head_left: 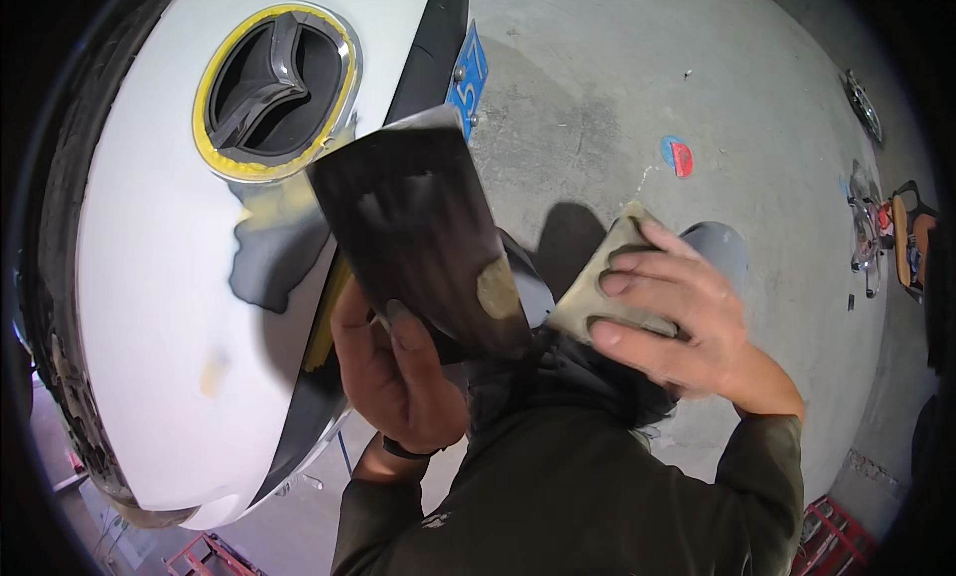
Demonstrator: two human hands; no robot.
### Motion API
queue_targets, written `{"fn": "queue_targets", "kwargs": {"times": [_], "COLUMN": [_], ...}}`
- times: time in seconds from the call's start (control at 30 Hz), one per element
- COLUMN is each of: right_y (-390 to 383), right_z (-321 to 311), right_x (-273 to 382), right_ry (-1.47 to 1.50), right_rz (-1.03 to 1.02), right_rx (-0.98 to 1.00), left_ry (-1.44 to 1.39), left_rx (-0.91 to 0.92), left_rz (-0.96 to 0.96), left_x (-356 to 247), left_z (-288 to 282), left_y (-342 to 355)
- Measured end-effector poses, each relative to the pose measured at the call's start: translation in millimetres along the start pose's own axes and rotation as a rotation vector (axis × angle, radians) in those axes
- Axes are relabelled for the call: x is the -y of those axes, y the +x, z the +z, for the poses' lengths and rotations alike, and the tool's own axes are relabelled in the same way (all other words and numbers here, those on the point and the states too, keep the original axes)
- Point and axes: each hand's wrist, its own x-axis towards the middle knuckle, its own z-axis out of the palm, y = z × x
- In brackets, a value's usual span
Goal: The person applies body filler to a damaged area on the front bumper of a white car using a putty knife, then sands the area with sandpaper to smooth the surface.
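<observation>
Head view: left fingers point(410, 339) are clasping a dark board point(413, 228), its right-edge paste point(498, 287) facing the spreader point(576, 311) right fingers point(652, 297) are gripping.

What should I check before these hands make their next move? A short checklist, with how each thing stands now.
1. Left hand gripping the dark board: ok.
2. Beige paste on the board: ok, a dab near its lower right edge.
3. Right hand holding the beige spreader: ok.
4. Spreader clear of the white car panel: ok.
5. Spreader's underside clean: cannot tell, hidden.
6. Grey patch fully visible: not ok, the board overlaps it.
</observation>
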Motion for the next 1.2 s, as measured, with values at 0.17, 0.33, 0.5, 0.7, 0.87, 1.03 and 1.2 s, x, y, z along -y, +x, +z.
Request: {"fn": "queue_targets", "kwargs": {"times": [0.17,0.33,0.5,0.7,0.87,1.03,1.2], "right_y": [22.1,26.8,43.2,96.6,126.4,142.9,149.8], "right_z": [33.7,53.1,71.8,128.6,169.9,198.9,202.2], "right_x": [25.2,36.1,31.4,51.1,64.5,64.0,70.1], "right_ry": [-0.031,0.048,0.273,0.065,0.025,-0.043,-0.082], "right_rz": [-0.123,-0.130,0.184,0.193,0.264,0.337,0.373], "right_rx": [-0.099,-0.006,-0.091,-0.298,-0.411,-0.551,-0.518], "left_ry": [0.222,0.469,1.565,0.794,0.965,0.679,0.835], "left_rx": [-0.038,-0.415,-0.730,-0.859,-0.727,-0.843,-0.614], "left_rz": [0.032,-0.010,0.757,0.735,0.765,0.695,0.641], "left_x": [-16.6,-27.3,-55.4,-87.8,-77.0,-83.6,-81.4], "left_z": [-4.3,-26.3,-130.6,-220.6,-219.6,-209.2,-196.5], "left_y": [-5.1,-18.5,-23.8,-37.7,-30.1,-22.8,-21.3]}}
